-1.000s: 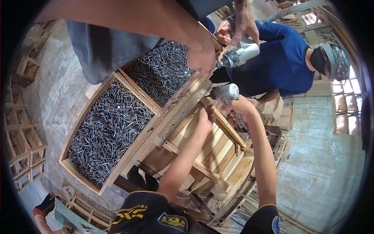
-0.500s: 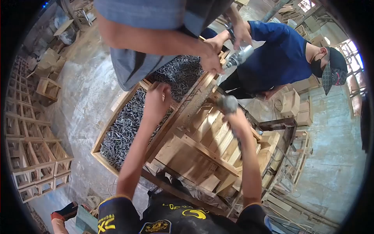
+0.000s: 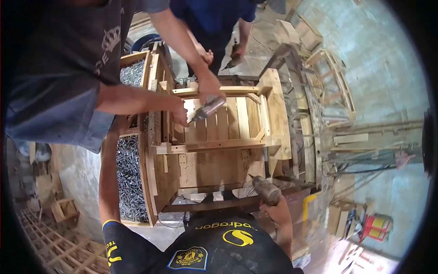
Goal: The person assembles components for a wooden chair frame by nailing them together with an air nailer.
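My right hand (image 3: 275, 209) is wrapped round a grey power driver (image 3: 266, 191) near the front edge of the work surface; its bit points up and left toward a wooden panel (image 3: 219, 169). On the left my arm reaches up beside the box of screws or nails (image 3: 132, 178), and my left hand is hidden behind a co-worker's forearm. Behind the panel lies a slatted wooden frame (image 3: 205, 147). Over its slats, a co-worker's hand (image 3: 209, 86) holds a silver driver (image 3: 210, 108), while the same person's other hand (image 3: 180, 112) is at its tip.
A person in blue (image 3: 214, 23) stands at the far side, holding a dark driver (image 3: 235, 59). Another fastener box (image 3: 132, 73) is at upper left, partly behind the co-worker's arms. A metal rail (image 3: 312, 137) runs along the right side. Wooden frames (image 3: 64, 246) stand at lower left.
The view has turned to the right. My right hand and driver are now nearer my body. My left hand has gone out of sight behind the co-worker, whose driver is now over the slats.
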A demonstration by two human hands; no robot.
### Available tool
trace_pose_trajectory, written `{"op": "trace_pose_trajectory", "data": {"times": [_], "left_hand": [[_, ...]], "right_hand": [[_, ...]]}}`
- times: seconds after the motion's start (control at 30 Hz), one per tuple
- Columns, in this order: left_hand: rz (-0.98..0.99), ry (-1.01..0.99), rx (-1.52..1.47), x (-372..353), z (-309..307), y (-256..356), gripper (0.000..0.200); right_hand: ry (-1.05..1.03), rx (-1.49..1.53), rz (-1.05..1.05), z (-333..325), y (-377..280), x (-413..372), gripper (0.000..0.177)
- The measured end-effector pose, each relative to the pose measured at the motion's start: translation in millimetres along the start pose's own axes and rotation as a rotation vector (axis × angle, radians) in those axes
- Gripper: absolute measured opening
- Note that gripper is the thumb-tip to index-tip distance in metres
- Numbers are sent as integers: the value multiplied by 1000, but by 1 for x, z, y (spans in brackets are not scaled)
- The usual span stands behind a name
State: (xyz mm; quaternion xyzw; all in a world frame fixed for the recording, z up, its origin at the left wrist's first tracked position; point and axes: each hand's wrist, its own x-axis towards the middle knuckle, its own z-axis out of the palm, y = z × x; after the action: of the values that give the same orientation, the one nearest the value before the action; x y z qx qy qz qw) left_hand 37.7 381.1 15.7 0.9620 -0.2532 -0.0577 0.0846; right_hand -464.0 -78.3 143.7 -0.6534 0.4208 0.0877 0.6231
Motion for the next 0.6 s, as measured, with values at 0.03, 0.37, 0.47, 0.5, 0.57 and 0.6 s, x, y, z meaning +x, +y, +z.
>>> {"op": "trace_pose_trajectory", "data": {"times": [0.03,0.37,0.47,0.5,0.57,0.6], "left_hand": [[132,148,89,4,15,-25,54],[-58,366,-376,-8,3,-51,49],[-193,390,-883,-7,3,-48,48],[-224,394,-1084,-5,4,-47,48],[-259,399,-1449,0,3,-50,47],[-267,400,-1598,3,2,-51,47]], "right_hand": [[1,101,23,-8,16,-3,25],[309,57,-46,-22,64,-16,26],[295,115,-94,-16,48,-22,25],[286,145,-114,-13,43,-22,24],[252,165,-60,-9,40,-21,24],[237,173,-34,-9,39,-19,24]]}}
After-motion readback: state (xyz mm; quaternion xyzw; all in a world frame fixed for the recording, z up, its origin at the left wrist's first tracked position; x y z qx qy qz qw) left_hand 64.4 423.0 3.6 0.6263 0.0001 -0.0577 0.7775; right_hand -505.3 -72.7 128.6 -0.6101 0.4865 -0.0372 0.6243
